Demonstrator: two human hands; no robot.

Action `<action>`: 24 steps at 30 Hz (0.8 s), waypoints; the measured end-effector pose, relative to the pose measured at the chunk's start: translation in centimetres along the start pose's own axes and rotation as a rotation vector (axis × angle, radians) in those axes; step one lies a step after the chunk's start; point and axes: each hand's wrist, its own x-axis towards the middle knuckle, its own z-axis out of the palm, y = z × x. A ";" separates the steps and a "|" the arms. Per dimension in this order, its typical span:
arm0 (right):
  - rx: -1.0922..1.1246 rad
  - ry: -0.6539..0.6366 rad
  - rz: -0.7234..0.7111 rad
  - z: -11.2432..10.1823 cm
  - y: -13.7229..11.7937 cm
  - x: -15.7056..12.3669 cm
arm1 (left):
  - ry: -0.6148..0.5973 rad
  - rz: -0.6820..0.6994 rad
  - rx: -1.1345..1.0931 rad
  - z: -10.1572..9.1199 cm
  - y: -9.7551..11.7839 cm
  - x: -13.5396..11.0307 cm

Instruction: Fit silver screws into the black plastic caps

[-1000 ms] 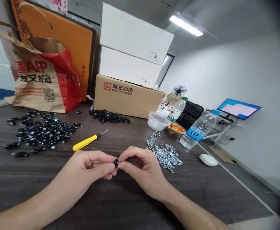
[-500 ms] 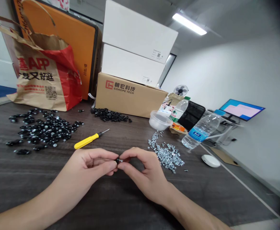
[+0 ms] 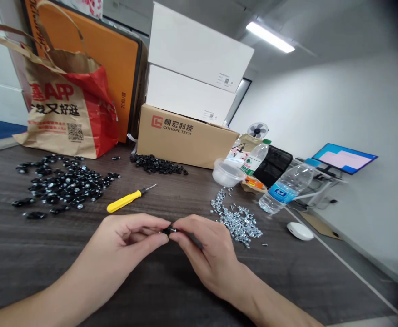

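Here we are at a dark wood-grain table (image 3: 38, 277) in a white-walled room, with a COHOPE TECH cardboard box (image 3: 185, 136) under two white boxes (image 3: 199, 59) at top centre, and a red-and-brown paper bag (image 3: 66, 109) at upper left. Front and centre, the left hand (image 3: 127, 238) and right hand (image 3: 209, 254) are both curled closed, pinching a small black part (image 3: 167, 230) between their fingertips, a bit of silver metal glinting at its end! To the left lies a wide scatter of black plastic pieces (image 3: 62, 186), with a yellow-handled screwdriver (image 3: 124, 201) just above the left hand. To the right, nearest the right hand, sits a heap of silver screws (image 3: 236, 221), just below a clear plastic bowl (image 3: 224, 172).
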 end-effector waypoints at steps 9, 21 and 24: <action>0.032 -0.089 0.153 0.1 -0.9 0.2 | 0.132 0.030 0.131 0.3 1.4 -0.6; 0.081 -0.168 0.177 0.2 -0.8 0.1 | 0.117 0.019 0.322 0.1 0.8 -0.9; 0.037 -0.128 0.164 0.1 -0.7 0.2 | 0.107 0.031 0.276 0.1 1.0 -0.8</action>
